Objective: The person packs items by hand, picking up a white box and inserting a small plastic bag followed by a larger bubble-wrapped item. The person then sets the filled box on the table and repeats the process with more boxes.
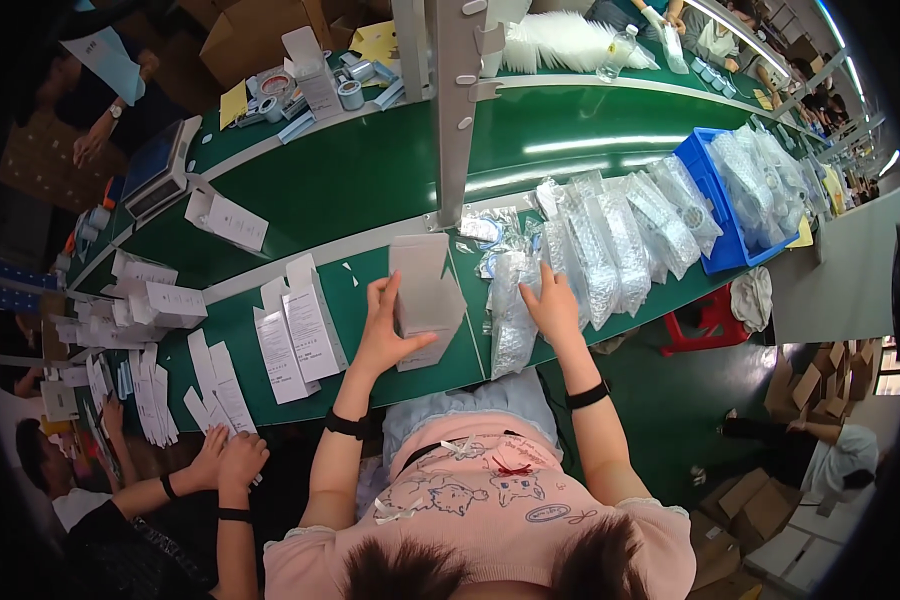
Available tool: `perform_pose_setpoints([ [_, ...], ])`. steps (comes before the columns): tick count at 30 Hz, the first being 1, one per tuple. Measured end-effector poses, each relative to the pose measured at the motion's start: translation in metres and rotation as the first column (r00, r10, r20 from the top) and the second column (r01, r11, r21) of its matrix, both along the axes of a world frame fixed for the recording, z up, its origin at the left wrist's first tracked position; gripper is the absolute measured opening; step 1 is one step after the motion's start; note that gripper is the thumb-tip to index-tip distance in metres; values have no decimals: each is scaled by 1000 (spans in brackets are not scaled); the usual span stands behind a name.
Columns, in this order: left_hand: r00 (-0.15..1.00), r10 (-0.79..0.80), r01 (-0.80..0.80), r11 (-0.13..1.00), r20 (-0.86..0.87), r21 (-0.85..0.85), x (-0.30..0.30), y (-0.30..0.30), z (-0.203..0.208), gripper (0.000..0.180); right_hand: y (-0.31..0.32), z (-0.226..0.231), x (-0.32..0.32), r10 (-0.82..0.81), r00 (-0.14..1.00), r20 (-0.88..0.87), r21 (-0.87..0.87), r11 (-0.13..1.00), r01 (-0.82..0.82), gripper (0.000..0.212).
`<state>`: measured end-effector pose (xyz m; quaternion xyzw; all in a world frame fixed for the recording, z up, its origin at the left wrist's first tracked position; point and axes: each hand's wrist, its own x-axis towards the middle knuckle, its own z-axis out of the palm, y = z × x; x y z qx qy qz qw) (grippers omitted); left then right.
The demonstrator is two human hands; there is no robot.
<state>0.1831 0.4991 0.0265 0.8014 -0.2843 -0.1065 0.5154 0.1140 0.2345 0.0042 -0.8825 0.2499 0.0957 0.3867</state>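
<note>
A white carton [428, 300] stands on the green bench in front of me, a flap raised at its far end. My left hand [395, 325] is closed around its left side, thumb across the near face. To the right lies a clear bubble-wrap pouch [513, 315]. My right hand [555, 308] is over that pouch's right edge, thumb and forefinger spread apart, the fingertips at or just above the plastic. Several more bubble-wrapped pouches [620, 240] lie in a row beyond my right hand. Small clear bags [485, 232] with cables are behind the nearest pouch.
A blue crate [715, 190] full of bubble-wrapped packs stands at the bench's right end. Printed white cartons [300, 330] lie left of me. A co-worker's hands [232, 460] touch flat cartons at far left. A metal post [450, 120] rises behind the bench; a red stool [705, 325] is below.
</note>
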Motion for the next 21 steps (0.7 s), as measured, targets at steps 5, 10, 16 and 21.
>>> perform_pose_setpoints([
  [5, 998, -15, 14, 1000, 58, 15, 14, -6, -4, 90, 15, -31, 23, -72, 969, -238, -381, 924, -25, 75],
  [10, 991, 55, -55, 998, 125, -1, 18, -10, 1, 78, 50, -49, 34, 139, 989, -57, -558, 817, -147, 79],
  [16, 975, 74, -57, 995, 209, -84, 20, -12, -17, 74, 47, -45, 26, 217, 975, 50, -397, 900, -180, 78],
  [21, 978, 141, -109, 974, 156, -199, 15, -14, -35, 76, 0, -17, -1, -204, 785, 584, 205, 974, 101, 71],
])
